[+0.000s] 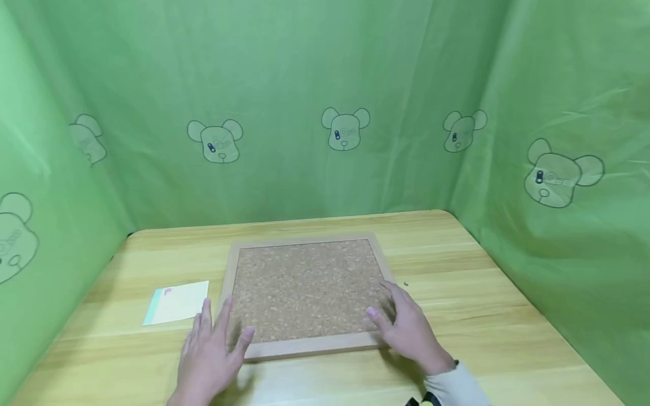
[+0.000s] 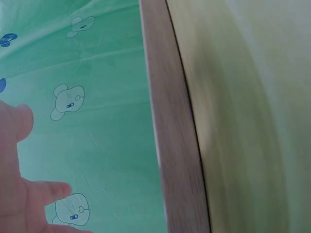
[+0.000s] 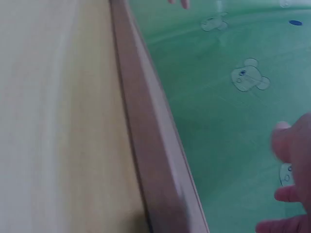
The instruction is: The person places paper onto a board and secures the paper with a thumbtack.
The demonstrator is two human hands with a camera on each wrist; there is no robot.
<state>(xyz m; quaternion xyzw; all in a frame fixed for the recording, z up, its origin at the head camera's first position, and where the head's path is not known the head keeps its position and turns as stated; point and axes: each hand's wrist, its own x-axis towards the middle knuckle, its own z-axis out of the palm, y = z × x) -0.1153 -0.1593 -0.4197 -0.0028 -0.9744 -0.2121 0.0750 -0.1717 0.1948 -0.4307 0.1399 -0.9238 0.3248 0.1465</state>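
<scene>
A cork board (image 1: 304,287) in a pale wooden frame lies flat on the table, its long front edge towards me. At its front left corner is my left hand (image 1: 208,355), palm down with fingers spread and nothing held. My right hand (image 1: 411,330) is over the front right corner, fingers loosely extended, thumb above the cork and no object in its grasp. In the left wrist view the frame's front side (image 2: 170,121) runs past my left fingers (image 2: 51,191). The right wrist view shows the same wooden edge (image 3: 146,111) beside my right thumb (image 3: 284,141).
Left of the board lies a white paper note (image 1: 180,301) with a teal strip and a small pink print. A tiny dark thing (image 1: 405,283) is on the wood-grain table (image 1: 482,316) to the right. Green curtains (image 1: 284,67) with bear-head prints enclose three sides.
</scene>
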